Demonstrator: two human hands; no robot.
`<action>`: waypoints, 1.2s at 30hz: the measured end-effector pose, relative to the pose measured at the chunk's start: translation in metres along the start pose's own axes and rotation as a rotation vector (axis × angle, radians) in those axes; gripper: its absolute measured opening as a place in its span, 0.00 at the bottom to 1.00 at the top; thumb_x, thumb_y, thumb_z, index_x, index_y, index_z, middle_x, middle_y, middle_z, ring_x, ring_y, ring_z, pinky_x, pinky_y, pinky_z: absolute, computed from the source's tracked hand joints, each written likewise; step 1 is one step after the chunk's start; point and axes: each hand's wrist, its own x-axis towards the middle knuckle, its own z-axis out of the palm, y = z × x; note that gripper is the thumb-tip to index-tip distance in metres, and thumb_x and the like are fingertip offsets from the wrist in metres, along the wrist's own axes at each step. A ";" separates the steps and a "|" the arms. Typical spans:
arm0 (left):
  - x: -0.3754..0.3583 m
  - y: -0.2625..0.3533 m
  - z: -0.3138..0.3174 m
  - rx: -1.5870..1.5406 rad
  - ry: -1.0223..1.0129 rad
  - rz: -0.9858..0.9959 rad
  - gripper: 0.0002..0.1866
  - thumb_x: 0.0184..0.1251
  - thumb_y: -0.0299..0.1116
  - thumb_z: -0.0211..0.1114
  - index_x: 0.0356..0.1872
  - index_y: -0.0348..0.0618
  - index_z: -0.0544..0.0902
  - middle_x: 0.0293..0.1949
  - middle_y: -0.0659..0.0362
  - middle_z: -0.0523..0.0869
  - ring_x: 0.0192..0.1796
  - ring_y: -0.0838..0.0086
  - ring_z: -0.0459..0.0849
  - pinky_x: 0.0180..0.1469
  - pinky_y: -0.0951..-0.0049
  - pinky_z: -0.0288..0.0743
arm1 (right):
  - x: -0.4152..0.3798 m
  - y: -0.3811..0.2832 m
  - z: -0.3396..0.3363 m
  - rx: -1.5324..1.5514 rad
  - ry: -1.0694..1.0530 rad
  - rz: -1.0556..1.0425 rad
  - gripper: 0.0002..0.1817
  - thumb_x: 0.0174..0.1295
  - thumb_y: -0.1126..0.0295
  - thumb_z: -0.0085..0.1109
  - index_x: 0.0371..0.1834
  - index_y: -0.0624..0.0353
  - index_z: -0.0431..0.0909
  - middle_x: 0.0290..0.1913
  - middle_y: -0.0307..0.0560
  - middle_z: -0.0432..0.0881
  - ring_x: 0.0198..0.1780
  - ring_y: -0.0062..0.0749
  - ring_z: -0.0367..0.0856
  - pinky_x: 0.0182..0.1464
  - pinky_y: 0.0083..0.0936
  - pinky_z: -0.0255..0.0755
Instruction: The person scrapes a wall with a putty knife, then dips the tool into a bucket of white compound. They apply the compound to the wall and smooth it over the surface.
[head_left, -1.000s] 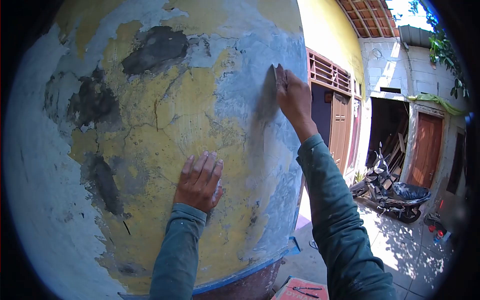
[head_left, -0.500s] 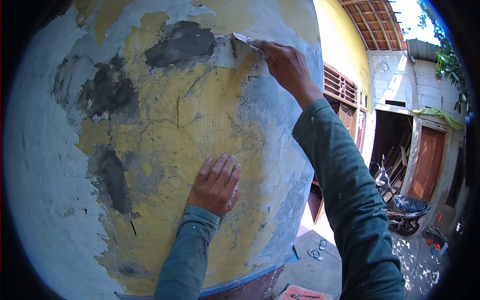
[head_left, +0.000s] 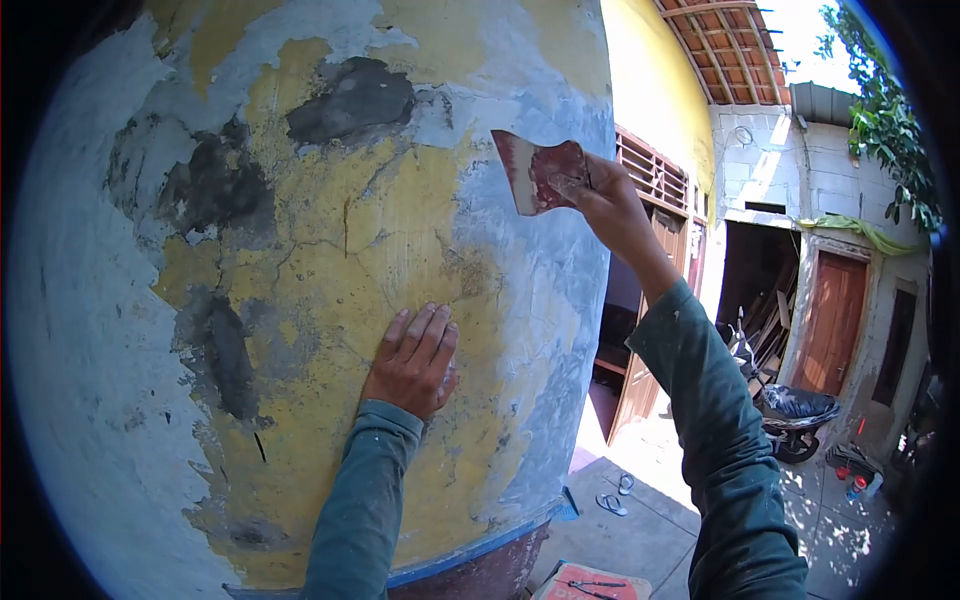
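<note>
My right hand [head_left: 603, 192] grips a wide putty knife [head_left: 522, 172], its broad blade tilted up and pointing left, the blade and handle stained dark red and pale. The knife is in front of the wall's white-grey coated strip; whether it touches cannot be told. Fingers together and pointing up, my left hand [head_left: 412, 360] lies flat against the yellow part of the wall [head_left: 330, 330]. Something whitish shows by its thumb, too small to make out. Dark grey patches [head_left: 352, 100] and cracks mark the peeling wall around both hands.
A blue ledge [head_left: 470, 552] runs along the wall's foot. Below right, a red-and-white box or sack [head_left: 590, 583] has pliers-like tools on top. Sandals [head_left: 612, 503] lie on the paving. A motorbike [head_left: 795, 415] stands near a brown door [head_left: 832, 325].
My right hand has come down and right from the upper wall, turning the putty knife so its broad face shows. My left hand stays on the wall while the view shifts slightly.
</note>
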 end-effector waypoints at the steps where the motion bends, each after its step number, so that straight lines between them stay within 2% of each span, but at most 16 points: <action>1: 0.000 0.002 0.000 -0.004 0.003 0.004 0.27 0.59 0.39 0.68 0.62 0.46 0.82 0.70 0.54 0.78 0.75 0.62 0.72 0.82 0.52 0.56 | 0.005 -0.004 -0.008 0.288 0.020 0.192 0.10 0.74 0.75 0.59 0.54 0.63 0.84 0.49 0.47 0.90 0.47 0.29 0.89 0.52 0.29 0.81; 2: -0.001 0.001 0.000 -0.006 -0.001 0.004 0.26 0.60 0.39 0.68 0.62 0.46 0.82 0.70 0.54 0.78 0.75 0.63 0.72 0.82 0.52 0.56 | 0.008 -0.005 -0.013 0.457 0.007 0.224 0.11 0.76 0.73 0.59 0.56 0.65 0.82 0.50 0.43 0.89 0.49 0.24 0.88 0.55 0.28 0.81; 5: 0.000 -0.001 0.001 0.016 0.010 0.004 0.26 0.60 0.38 0.68 0.61 0.47 0.82 0.70 0.54 0.78 0.75 0.63 0.72 0.82 0.53 0.56 | 0.015 -0.005 -0.014 0.566 0.096 0.333 0.12 0.76 0.73 0.58 0.58 0.63 0.82 0.49 0.43 0.89 0.48 0.22 0.87 0.55 0.27 0.81; 7: 0.000 0.000 0.001 0.030 0.012 0.002 0.25 0.60 0.38 0.67 0.61 0.47 0.83 0.70 0.54 0.78 0.75 0.63 0.72 0.82 0.53 0.57 | 0.025 -0.001 -0.005 0.568 0.114 0.297 0.12 0.77 0.72 0.56 0.56 0.66 0.83 0.49 0.43 0.89 0.48 0.24 0.87 0.55 0.28 0.81; 9: 0.001 0.001 -0.001 0.020 0.012 0.002 0.25 0.60 0.38 0.67 0.60 0.47 0.83 0.70 0.54 0.78 0.75 0.63 0.72 0.82 0.53 0.57 | 0.039 0.003 0.011 0.281 0.216 0.006 0.12 0.76 0.71 0.57 0.54 0.64 0.84 0.46 0.43 0.89 0.49 0.27 0.88 0.55 0.30 0.80; 11: 0.001 0.000 -0.001 0.017 0.009 0.003 0.25 0.60 0.38 0.67 0.60 0.47 0.82 0.70 0.55 0.78 0.75 0.63 0.72 0.82 0.53 0.57 | 0.051 -0.008 0.032 -0.435 0.377 -0.169 0.13 0.69 0.72 0.59 0.55 0.55 0.85 0.44 0.52 0.90 0.47 0.47 0.89 0.51 0.36 0.80; 14: 0.000 0.001 -0.001 0.000 0.006 0.001 0.25 0.60 0.38 0.67 0.61 0.47 0.82 0.69 0.54 0.79 0.74 0.62 0.73 0.81 0.52 0.58 | 0.064 -0.013 0.074 -0.647 0.364 -0.278 0.18 0.65 0.74 0.61 0.59 0.56 0.83 0.49 0.55 0.89 0.49 0.50 0.88 0.55 0.40 0.79; 16: 0.002 0.000 -0.002 -0.007 0.002 -0.007 0.25 0.60 0.38 0.67 0.61 0.46 0.82 0.69 0.54 0.79 0.74 0.62 0.74 0.81 0.52 0.58 | 0.075 0.007 0.103 -0.816 0.387 -0.453 0.20 0.63 0.74 0.62 0.59 0.52 0.82 0.43 0.50 0.89 0.46 0.53 0.87 0.52 0.45 0.79; 19: 0.001 -0.004 0.000 -0.016 0.026 -0.003 0.25 0.61 0.38 0.67 0.61 0.46 0.83 0.68 0.54 0.81 0.73 0.62 0.75 0.81 0.52 0.59 | 0.054 0.005 0.144 -0.801 0.409 -0.351 0.20 0.62 0.75 0.58 0.59 0.54 0.83 0.42 0.48 0.89 0.46 0.46 0.88 0.53 0.40 0.79; 23: 0.002 -0.002 0.004 -0.067 0.045 -0.006 0.25 0.59 0.37 0.69 0.60 0.46 0.83 0.67 0.53 0.81 0.73 0.62 0.75 0.80 0.51 0.60 | 0.024 -0.003 0.151 -0.827 0.253 -0.278 0.24 0.61 0.75 0.57 0.63 0.58 0.81 0.43 0.49 0.89 0.48 0.47 0.88 0.53 0.38 0.79; 26: 0.001 0.000 0.002 -0.064 0.040 -0.024 0.26 0.58 0.36 0.70 0.60 0.45 0.83 0.67 0.53 0.81 0.73 0.62 0.75 0.80 0.51 0.60 | -0.007 -0.008 0.154 -0.855 0.208 -0.372 0.26 0.60 0.76 0.57 0.64 0.61 0.80 0.44 0.51 0.89 0.48 0.46 0.87 0.53 0.38 0.79; 29: 0.000 -0.001 0.001 -0.057 0.028 -0.013 0.26 0.56 0.36 0.70 0.60 0.46 0.83 0.68 0.53 0.80 0.73 0.61 0.75 0.80 0.50 0.59 | -0.059 -0.020 0.143 -0.742 0.002 -0.413 0.25 0.60 0.76 0.58 0.64 0.62 0.80 0.51 0.52 0.88 0.54 0.44 0.87 0.55 0.40 0.78; 30: 0.000 -0.001 0.001 -0.055 0.016 -0.011 0.27 0.56 0.37 0.70 0.59 0.46 0.83 0.68 0.53 0.80 0.74 0.61 0.74 0.80 0.50 0.59 | -0.072 -0.029 0.130 -0.682 -0.148 -0.307 0.23 0.62 0.75 0.60 0.62 0.57 0.82 0.50 0.54 0.89 0.51 0.47 0.88 0.53 0.42 0.79; 31: 0.001 0.000 0.001 -0.041 0.034 0.000 0.27 0.56 0.37 0.70 0.59 0.46 0.83 0.68 0.53 0.80 0.74 0.61 0.74 0.80 0.50 0.59 | -0.072 -0.035 0.114 -0.689 -0.128 -0.322 0.23 0.62 0.75 0.60 0.62 0.57 0.82 0.50 0.54 0.89 0.51 0.47 0.88 0.53 0.42 0.79; 33: 0.000 0.000 0.001 0.014 0.025 -0.001 0.26 0.56 0.37 0.70 0.59 0.47 0.83 0.69 0.54 0.79 0.74 0.62 0.74 0.81 0.52 0.59 | -0.068 -0.041 0.082 -0.493 -0.060 -0.129 0.18 0.63 0.73 0.62 0.57 0.54 0.83 0.42 0.58 0.88 0.44 0.54 0.88 0.47 0.46 0.80; 36: 0.000 0.000 -0.001 0.013 0.019 0.003 0.25 0.57 0.38 0.70 0.58 0.49 0.83 0.69 0.56 0.79 0.74 0.64 0.73 0.82 0.53 0.57 | -0.015 -0.019 0.026 -0.589 0.281 -0.075 0.11 0.67 0.71 0.60 0.51 0.59 0.83 0.35 0.64 0.85 0.40 0.62 0.86 0.42 0.51 0.77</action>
